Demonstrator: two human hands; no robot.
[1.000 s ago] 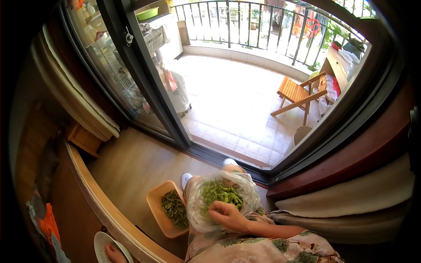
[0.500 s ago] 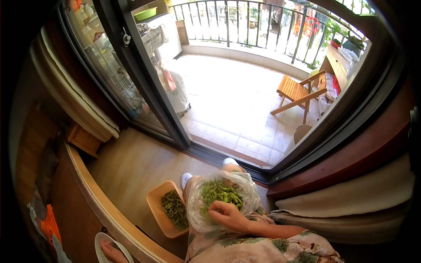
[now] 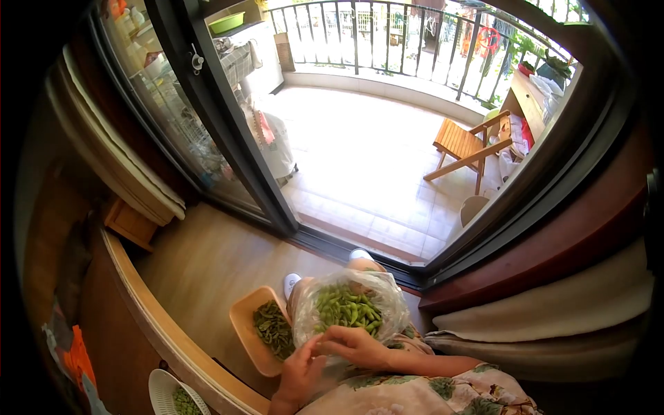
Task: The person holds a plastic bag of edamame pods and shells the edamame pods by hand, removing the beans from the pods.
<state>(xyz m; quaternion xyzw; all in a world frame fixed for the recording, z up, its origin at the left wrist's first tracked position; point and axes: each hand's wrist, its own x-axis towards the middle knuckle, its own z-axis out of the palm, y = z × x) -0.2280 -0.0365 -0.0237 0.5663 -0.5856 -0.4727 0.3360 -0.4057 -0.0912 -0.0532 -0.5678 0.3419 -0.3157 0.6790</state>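
Note:
A clear plastic bag point(image 3: 395, 308) full of green pods point(image 3: 349, 308) rests on the lap. Over the bag's near edge is my right hand point(image 3: 353, 344), its fingers curled in a pinch; whatever they hold is too small to name. My left hand point(image 3: 301, 370) has its fingertips against those of my right hand, partly blurred, and its grip is hard to make out. An orange tub point(image 3: 243, 315) with darker empty-looking pods point(image 3: 273, 328) stands on the floor left of the bag. At the lower left, a white basket point(image 3: 159, 389) contains green beans point(image 3: 185, 401).
A curved wooden edge point(image 3: 149, 315) runs between the basket and the tub. Ahead is the dark sliding door frame point(image 3: 238, 138), with a balcony beyond. A wooden folding chair point(image 3: 460, 142) stands out there. Curtains point(image 3: 546, 311) hang at the right.
My left hand has left the white basket and come over to my right hand at the bag, uncovering the beans in the basket. My right hand has barely moved.

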